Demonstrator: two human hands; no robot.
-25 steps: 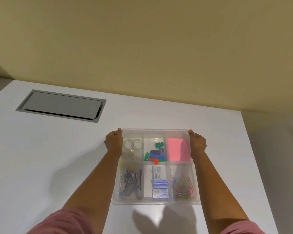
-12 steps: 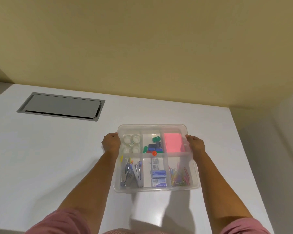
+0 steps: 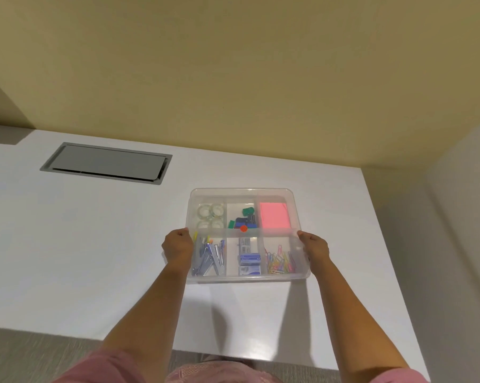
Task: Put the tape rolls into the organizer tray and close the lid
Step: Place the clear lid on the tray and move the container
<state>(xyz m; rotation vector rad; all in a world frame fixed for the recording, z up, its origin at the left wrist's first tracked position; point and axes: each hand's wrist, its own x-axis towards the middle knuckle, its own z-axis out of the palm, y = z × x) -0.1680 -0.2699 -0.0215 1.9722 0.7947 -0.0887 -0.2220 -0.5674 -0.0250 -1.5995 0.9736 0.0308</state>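
The clear organizer tray (image 3: 241, 190) lies on the white table with a clear lid over it. Several transparent tape rolls (image 3: 210, 216) sit in its far-left compartment, seen through the lid. My left hand (image 3: 178, 246) is curled on the middle of the tray's left rim. My right hand (image 3: 314, 246) is curled on the middle of the right rim. The other compartments hold binder clips, a pink note pad, staplers, staple boxes and coloured paper clips.
A grey cable hatch (image 3: 106, 163) is set into the table (image 3: 67, 244) at the far left. A beige wall runs behind the table. The table's right edge is close to the tray, and its near edge is by my body.
Both hands have slid from the tray's far corners toward me to the middle of its sides. The lid now lies flat over the tray.
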